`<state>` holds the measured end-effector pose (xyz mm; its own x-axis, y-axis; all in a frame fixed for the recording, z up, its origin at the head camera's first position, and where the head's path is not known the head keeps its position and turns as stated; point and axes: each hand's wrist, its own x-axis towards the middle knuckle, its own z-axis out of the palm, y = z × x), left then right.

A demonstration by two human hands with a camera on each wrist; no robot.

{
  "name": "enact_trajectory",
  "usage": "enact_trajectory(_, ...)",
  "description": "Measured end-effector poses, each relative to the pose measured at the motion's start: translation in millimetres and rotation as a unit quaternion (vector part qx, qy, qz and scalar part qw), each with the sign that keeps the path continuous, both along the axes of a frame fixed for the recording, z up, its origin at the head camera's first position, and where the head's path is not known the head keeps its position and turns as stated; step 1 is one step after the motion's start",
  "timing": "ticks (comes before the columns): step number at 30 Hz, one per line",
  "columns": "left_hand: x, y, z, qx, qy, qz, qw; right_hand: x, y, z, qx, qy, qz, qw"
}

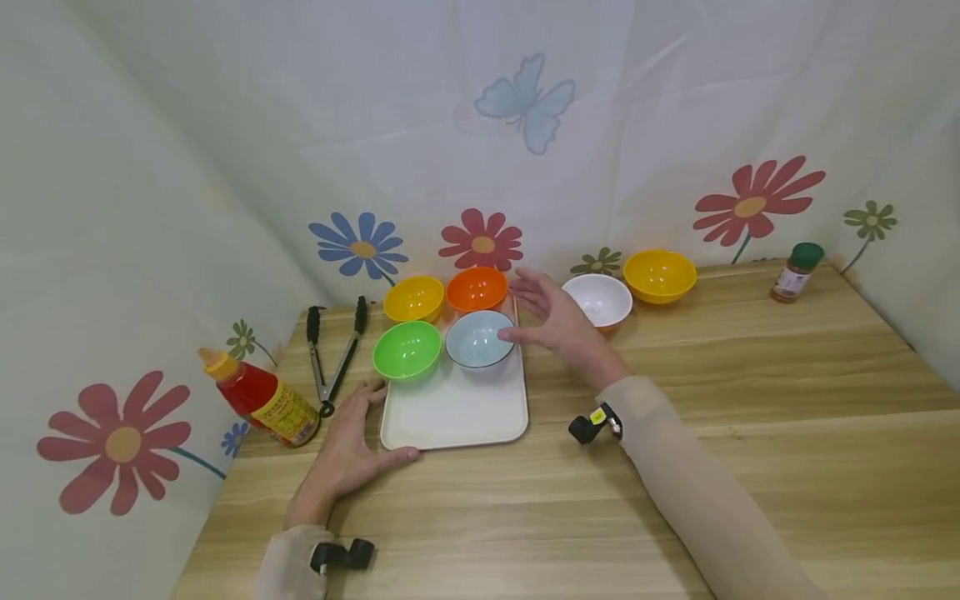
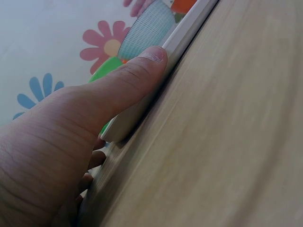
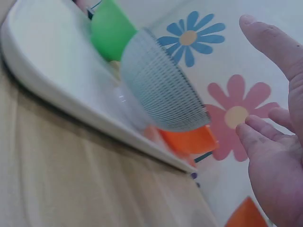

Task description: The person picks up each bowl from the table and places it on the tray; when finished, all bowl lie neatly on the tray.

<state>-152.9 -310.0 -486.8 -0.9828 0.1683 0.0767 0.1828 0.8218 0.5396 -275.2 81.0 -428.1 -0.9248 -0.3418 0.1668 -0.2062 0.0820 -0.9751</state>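
Note:
A white rectangular tray lies on the table with bowls on its far part. They are a green bowl, a pale blue patterned bowl, a yellow bowl and an orange bowl. My left hand spans the tray's near left corner, its straight thumb against the front edge and the other fingers by the left side. My right hand is spread beside the pale blue bowl; the right wrist view shows a gap between hand and bowl.
Right of the tray stand a white-lined bowl and another yellow bowl. A green-capped spice jar is at the far right. Black-tipped tongs and a red sauce bottle lie to the left. A flowered curtain borders the table.

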Motion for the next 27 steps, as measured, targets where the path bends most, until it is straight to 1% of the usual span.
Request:
enact_trajectory(3,0.4,-1,-0.4,-0.001,0.001,0.001,1.0,0.8,4,8.5,-0.019,0.021,-0.008,1.0)
enact_trajectory(9,2.1,-3,-0.5,-0.001,0.0,0.006,1.0,0.8,18,24.6,-0.009,0.076,-0.022,0.997)
enact_trajectory(13,3.7,-4,-1.1,0.002,-0.002,0.007,1.0,0.3,34,32.6,0.002,0.098,-0.048,0.994)
enact_trajectory(20,5.6,-8,-4.7,0.002,-0.003,0.009,0.9999,-5.9,76,35.1,-0.008,0.108,-0.074,0.991)
enact_trajectory(24,3.1,-7,-4.8,-0.001,-0.002,0.01,1.0,-8.5,105,37.2,0.016,0.12,-0.101,0.987)
enact_trajectory(27,-2.0,-4,-2.6,-0.004,0.004,0.002,1.0,-7.8,128,38.3,0.048,0.128,-0.135,0.981)
